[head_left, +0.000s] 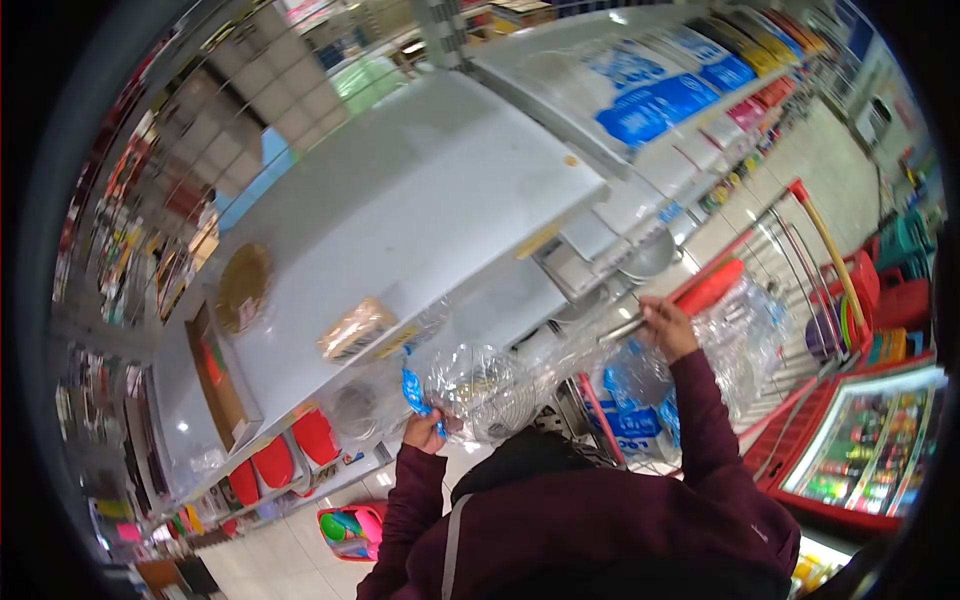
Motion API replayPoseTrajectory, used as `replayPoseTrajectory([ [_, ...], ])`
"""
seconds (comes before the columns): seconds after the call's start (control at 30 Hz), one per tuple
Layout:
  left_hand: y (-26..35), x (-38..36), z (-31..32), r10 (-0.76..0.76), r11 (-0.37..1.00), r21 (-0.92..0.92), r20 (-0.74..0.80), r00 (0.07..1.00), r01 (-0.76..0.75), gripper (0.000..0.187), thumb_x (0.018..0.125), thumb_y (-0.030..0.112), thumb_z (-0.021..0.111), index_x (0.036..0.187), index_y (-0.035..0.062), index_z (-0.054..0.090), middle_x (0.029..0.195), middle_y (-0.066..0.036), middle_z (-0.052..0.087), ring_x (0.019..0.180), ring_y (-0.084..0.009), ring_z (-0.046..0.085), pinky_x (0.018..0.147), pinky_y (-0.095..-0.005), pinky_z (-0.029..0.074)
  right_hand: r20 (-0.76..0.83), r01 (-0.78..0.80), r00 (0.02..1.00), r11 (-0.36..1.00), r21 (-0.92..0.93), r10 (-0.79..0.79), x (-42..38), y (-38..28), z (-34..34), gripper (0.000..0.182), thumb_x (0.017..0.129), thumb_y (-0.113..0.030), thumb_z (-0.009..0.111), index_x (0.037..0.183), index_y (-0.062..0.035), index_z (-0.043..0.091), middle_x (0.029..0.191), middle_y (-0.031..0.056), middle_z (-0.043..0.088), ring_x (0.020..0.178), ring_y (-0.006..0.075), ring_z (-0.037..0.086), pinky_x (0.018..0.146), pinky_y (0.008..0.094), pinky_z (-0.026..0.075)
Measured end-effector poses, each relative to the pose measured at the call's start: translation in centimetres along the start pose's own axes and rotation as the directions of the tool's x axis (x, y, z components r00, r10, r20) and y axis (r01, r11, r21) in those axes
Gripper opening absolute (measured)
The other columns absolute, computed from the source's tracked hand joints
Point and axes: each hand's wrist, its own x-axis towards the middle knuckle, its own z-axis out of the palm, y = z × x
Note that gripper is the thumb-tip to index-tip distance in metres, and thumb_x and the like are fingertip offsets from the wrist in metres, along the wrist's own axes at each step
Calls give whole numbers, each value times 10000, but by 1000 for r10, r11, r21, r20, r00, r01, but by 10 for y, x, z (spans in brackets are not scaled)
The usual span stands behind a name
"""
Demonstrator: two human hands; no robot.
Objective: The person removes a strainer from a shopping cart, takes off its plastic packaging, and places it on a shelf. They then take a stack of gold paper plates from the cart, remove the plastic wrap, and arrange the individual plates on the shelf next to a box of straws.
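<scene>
A round wire skimmer [480,390] in clear plastic wrap is in front of my chest, at the edge of the grey shelf. My left hand [424,428] is closed on the wrap at its left side, where a blue printed strip [412,388] stands up. Toward the right, a metal shaft runs up to a red handle [708,287], apparently part of the skimmer. My right hand [666,327] is closed around the handle where metal meets red. The wrap blurs the join between wire bowl and shaft.
A shopping cart [800,235] with plastic-wrapped goods stands at my right. The grey shelf [400,210] carries a wrapped package [357,328], a gold round plate [244,288] and a cardboard box [220,385]. A red basket [350,532] sits on the floor; a drinks fridge [865,440] is at right.
</scene>
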Motion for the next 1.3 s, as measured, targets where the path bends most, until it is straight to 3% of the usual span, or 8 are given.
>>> replayPoseTrajectory([
  [0.03,0,-11,-10,28,1000,-2,-11,1000,-28,393,722,76,637,1076,50,469,943,-81,568,831,-227,585,732,-401,489,1,-1,1000,999,34,1,5,23,9,297,785,-99,560,1073,-83,488,932,14,514,773,102,516,642,246,459],
  [0.1,-1,-30,-25,103,993,91,-334,937,-76,343,730,53,626,1038,66,475,939,-51,555,850,-182,563,745,-343,474,40,-41,999,993,115,36,13,41,35,270,786,-51,545,1048,-59,480,911,42,533,761,127,532,662,284,476],
  [0.13,-1,-34,-40,116,992,88,-344,932,-91,343,730,53,626,1038,66,475,939,-51,555,850,-182,563,745,-343,474,56,-50,997,993,107,44,21,45,54,270,786,-51,545,1048,-59,480,911,42,533,761,127,532,662,284,476],
  [0.2,3,-36,-69,314,929,347,-560,767,-127,332,746,42,610,1047,66,471,967,-30,538,879,-143,531,778,-304,443,-82,-61,994,985,160,74,43,57,92,225,779,-41,553,993,-47,482,879,56,548,762,133,536,672,304,482],
  [0.3,24,-13,-77,405,875,476,-619,673,-89,348,775,67,577,1100,70,454,978,-22,521,869,-140,506,777,-303,423,-37,-140,987,954,266,155,97,79,126,175,776,-49,566,928,-41,480,830,61,558,773,145,544,687,307,484],
  [0.4,45,16,-112,576,604,797,-428,696,-9,332,812,141,522,1124,49,456,1088,-56,491,937,-218,493,850,-336,374,-106,-87,983,885,457,151,137,92,156,131,772,-21,520,903,-26,523,830,61,559,742,172,552,686,319,479],
  [0.87,101,57,-179,769,281,942,-335,545,183,437,792,209,543,1169,39,400,1147,-120,415,1017,-269,412,885,-382,317,-34,243,970,969,52,-242,194,137,206,140,770,-17,510,906,-25,538,838,68,555,748,172,553,682,308,475],
  [1.3,110,59,-183,880,-50,919,-144,453,390,552,772,278,564,1213,30,345,1207,-183,339,1096,-319,331,920,-427,260,138,514,854,774,-370,-501,182,149,201,152,767,-13,500,909,-24,553,846,76,551,754,171,555,677,297,471],
])
